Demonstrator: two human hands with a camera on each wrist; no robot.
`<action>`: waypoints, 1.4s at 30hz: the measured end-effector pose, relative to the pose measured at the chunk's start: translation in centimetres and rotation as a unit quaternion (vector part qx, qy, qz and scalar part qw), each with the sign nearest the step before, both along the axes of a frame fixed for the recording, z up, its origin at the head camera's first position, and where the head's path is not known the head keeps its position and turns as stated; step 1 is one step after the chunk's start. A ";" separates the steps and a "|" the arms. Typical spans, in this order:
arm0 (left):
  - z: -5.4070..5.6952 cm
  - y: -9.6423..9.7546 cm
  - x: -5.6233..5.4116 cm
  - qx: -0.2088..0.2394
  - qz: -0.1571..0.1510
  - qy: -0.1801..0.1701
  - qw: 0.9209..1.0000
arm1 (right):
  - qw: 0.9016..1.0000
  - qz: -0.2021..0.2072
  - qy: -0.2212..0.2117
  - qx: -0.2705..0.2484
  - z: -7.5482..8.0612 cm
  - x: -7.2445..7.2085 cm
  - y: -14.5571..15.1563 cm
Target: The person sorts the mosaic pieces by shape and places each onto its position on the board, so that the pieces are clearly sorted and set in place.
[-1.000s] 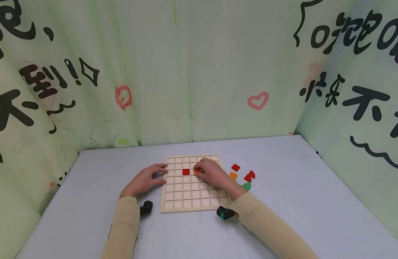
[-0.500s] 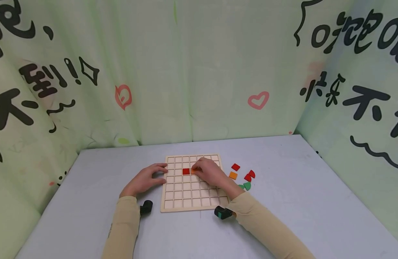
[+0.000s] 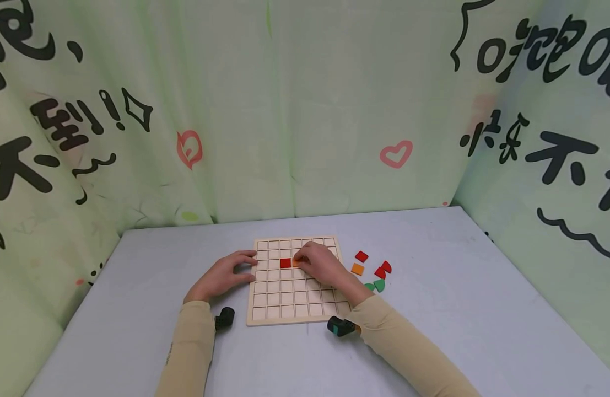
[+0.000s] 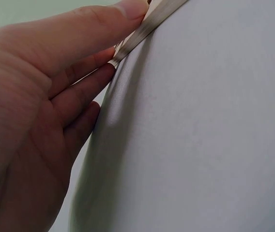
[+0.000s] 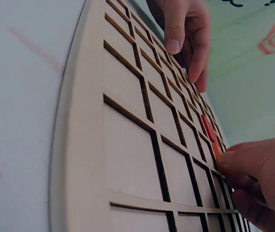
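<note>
The right hand (image 3: 322, 266) pinches an orange tile (image 5: 217, 150) at the board (image 3: 295, 321), just right of a red tile (image 3: 285, 263) in a cell; the left hand (image 3: 227, 273), fingers relaxed and extended, touches the board's left edge; red, orange and green loose pieces (image 3: 357, 269) lie on the table (image 3: 433, 264) beyond its right edge.

The right hand (image 5: 268, 176) pinches an orange piece (image 5: 217, 151) just beside a red piece (image 5: 208, 128) on a gridded wooden board (image 5: 86, 130), while the left hand (image 5: 191, 34) rests at the board's edge before a pale green backdrop (image 5: 244, 77).
</note>
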State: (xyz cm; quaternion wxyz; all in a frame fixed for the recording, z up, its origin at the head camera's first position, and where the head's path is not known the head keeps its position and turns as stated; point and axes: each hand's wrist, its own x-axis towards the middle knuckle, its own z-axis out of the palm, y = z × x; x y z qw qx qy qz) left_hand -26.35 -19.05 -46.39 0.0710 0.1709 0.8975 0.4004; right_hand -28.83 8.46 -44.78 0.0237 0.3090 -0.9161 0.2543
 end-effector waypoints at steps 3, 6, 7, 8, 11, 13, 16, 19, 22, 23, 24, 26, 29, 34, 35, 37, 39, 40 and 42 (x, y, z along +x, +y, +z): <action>0.0 0.0 0.0 -0.002 0.001 0.001 1.000 | 1.000 -0.001 0.003 0.001 -0.1 0.0 0.0; -0.1 0.0 0.0 -0.005 0.002 0.002 1.000 | 1.000 -0.009 0.003 0.001 -0.1 0.0 -0.1; -0.1 0.0 0.0 -0.006 0.002 0.001 1.000 | 1.000 -0.013 0.003 0.000 -0.1 0.0 -0.1; -0.1 0.0 0.0 -0.007 0.003 0.002 1.000 | 1.000 -0.018 0.001 -0.001 0.0 0.0 -0.1; -0.1 0.0 0.0 -0.008 0.004 0.001 1.000 | 1.000 -0.029 -0.006 -0.003 0.2 0.0 -0.2; -0.1 0.1 -0.1 -0.009 0.004 0.000 1.000 | 0.999 -0.034 -0.012 -0.004 0.2 0.0 -0.2; -0.1 0.1 -0.1 -0.011 0.005 -0.001 1.000 | 0.999 -0.035 -0.020 -0.006 0.2 -0.1 -0.2; -0.1 0.1 -0.1 -0.012 0.005 -0.003 1.000 | 0.999 -0.034 -0.022 -0.009 0.1 -0.1 -0.3; -0.1 0.1 -0.2 -0.011 0.005 -0.005 1.000 | 0.999 -0.035 -0.020 -0.011 0.0 -0.2 -0.3; -0.1 0.1 -0.2 -0.011 0.005 -0.005 1.000 | 0.999 -0.037 -0.020 -0.010 0.0 -0.2 -0.3; -0.1 0.1 -0.2 -0.011 0.005 -0.005 1.000 | 0.999 -0.038 -0.019 -0.010 0.0 -0.2 -0.3; 0.0 0.1 -0.2 -0.011 0.005 -0.006 1.000 | 0.999 -0.038 -0.017 -0.008 -0.1 -0.2 -0.2; -0.1 0.1 -0.2 -0.012 0.005 -0.004 1.000 | 0.999 -0.044 -0.021 -0.007 0.0 -0.2 -0.2; -0.1 0.2 -0.3 -0.014 0.006 -0.005 1.000 | 0.997 -0.067 -0.026 -0.019 0.2 -0.1 0.4; -0.1 0.2 -0.3 -0.015 0.007 -0.006 1.000 | 0.997 -0.072 -0.026 -0.022 0.3 0.0 0.6; -0.1 0.2 -0.3 -0.016 0.006 -0.005 1.000 | 0.996 -0.078 -0.026 -0.031 0.4 0.1 1.2; 0.0 0.2 -0.3 -0.017 0.007 -0.007 1.000 | 0.995 -0.085 -0.029 -0.037 0.6 0.3 1.9; 0.0 0.2 -0.3 -0.017 0.007 -0.007 1.000 | 0.995 -0.087 -0.029 -0.040 0.7 0.5 2.4; 0.0 0.2 -0.2 -0.018 0.004 -0.005 1.000 | 0.994 -0.094 -0.032 -0.046 1.0 0.7 3.4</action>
